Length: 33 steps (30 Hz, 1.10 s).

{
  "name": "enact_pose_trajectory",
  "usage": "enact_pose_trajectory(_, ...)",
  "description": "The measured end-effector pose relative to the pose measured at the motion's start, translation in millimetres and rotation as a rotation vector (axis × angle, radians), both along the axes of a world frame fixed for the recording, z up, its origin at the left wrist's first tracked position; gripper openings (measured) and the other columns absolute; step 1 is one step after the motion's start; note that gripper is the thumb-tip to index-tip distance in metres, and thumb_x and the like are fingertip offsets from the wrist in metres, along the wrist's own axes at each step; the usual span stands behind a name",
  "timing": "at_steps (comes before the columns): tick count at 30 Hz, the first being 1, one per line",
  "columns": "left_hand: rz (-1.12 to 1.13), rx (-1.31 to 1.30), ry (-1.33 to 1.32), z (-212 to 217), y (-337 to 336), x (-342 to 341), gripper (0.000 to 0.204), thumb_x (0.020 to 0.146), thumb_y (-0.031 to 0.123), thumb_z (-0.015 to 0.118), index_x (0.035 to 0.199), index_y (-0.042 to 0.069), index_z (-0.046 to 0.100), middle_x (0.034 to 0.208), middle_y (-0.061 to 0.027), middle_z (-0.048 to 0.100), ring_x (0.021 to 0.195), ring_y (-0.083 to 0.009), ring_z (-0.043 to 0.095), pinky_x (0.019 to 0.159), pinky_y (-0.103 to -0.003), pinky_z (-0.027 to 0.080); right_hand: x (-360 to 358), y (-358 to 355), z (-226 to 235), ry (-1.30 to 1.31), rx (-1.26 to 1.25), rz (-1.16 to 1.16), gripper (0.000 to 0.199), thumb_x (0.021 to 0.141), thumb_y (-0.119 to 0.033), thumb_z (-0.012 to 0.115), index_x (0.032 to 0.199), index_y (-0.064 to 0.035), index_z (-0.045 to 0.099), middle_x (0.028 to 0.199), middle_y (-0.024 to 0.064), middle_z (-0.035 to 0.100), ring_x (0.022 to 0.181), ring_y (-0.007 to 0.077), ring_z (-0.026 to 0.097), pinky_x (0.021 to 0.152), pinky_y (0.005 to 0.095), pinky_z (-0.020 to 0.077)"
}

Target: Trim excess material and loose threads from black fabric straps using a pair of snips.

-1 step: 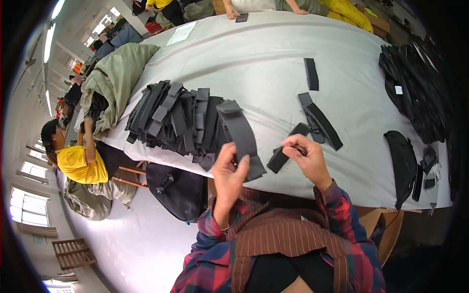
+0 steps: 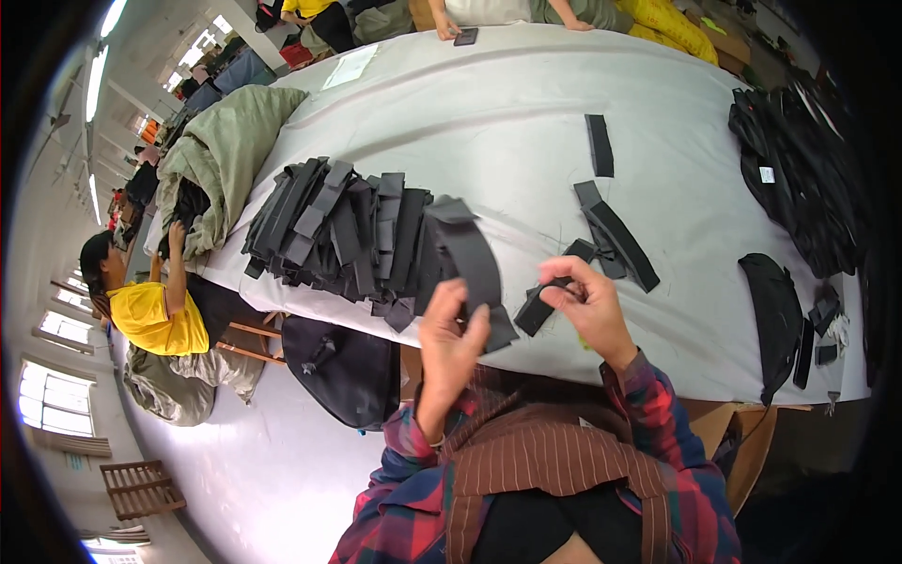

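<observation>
Shifting slightly rightward and nearer the wearer, the left grip (image 2: 449,338) is carrying its dark grey strip (image 2: 476,258) along, while the right grip (image 2: 596,305) is staying nearly in place. Thumb and fingers of the left grip are clamping the strip's nearer part; its far end is reaching out beyond them, beside a heap of dark strips (image 2: 324,226) lying left of that grip. Right-hand fingers are curling together, but I cannot tell whether they are pinching anything; a small yellow-green bit (image 2: 583,343) is showing below them. One loose strip (image 2: 533,315) is lying behind those fingertips, crossed strips (image 2: 622,242) are lying farther out, and a single strip (image 2: 599,146) is lying beyond them. The white worktop's (image 2: 507,113) near edge is passing beneath the left grip and just wearer-side of the right. Open room is stretching beyond both grips, between heap and loose strips.
</observation>
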<state>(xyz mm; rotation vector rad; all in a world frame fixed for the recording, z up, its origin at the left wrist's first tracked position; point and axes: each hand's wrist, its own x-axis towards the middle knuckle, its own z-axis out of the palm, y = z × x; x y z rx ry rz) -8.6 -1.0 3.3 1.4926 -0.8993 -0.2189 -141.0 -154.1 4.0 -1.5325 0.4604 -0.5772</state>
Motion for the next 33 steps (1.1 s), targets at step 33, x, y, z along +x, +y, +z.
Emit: enact_pose_trajectory(33,-0.152,0.068,0.657,-18,-28,-2,0.042,0.078,0.001,0.067,0.109,-0.003,0.039,0.094,-0.0146,0.064,0.081,-0.0177,0.065,0.075,-0.026,0.051,2,14,-40,0.049,0.072,0.003,0.026,0.082,-0.002,0.063,0.107,-0.0037,0.062,0.084,-0.0018,0.056,0.076,0.0049,0.051,0.069,0.0202,0.0436)
